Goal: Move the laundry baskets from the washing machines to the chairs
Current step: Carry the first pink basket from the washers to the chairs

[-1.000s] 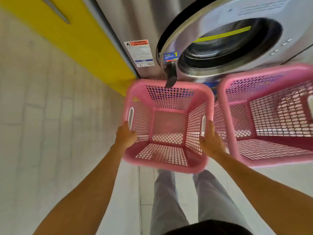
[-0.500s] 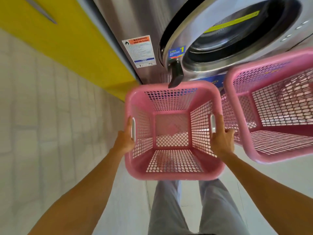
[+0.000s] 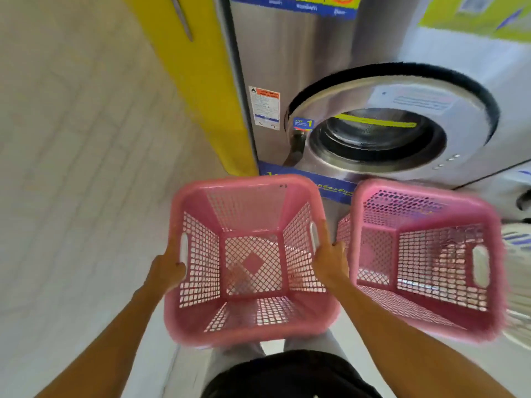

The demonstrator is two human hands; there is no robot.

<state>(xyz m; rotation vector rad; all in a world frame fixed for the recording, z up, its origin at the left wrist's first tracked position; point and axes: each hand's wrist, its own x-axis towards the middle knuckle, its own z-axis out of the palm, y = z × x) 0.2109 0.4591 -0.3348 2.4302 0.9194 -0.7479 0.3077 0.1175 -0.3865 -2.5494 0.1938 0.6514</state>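
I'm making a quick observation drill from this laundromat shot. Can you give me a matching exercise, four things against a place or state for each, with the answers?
Things:
1. held basket
2. second basket
3. washing machine door
4. warning sticker

Places or states:
A. on the steel front, left of the round door
B. closed, with a yellow strip showing behind its glass
C. between the left hand and the right hand, one grip on each side
D. to the right of the right hand, no hand on it

Pairs: 1-C, 2-D, 3-B, 4-A
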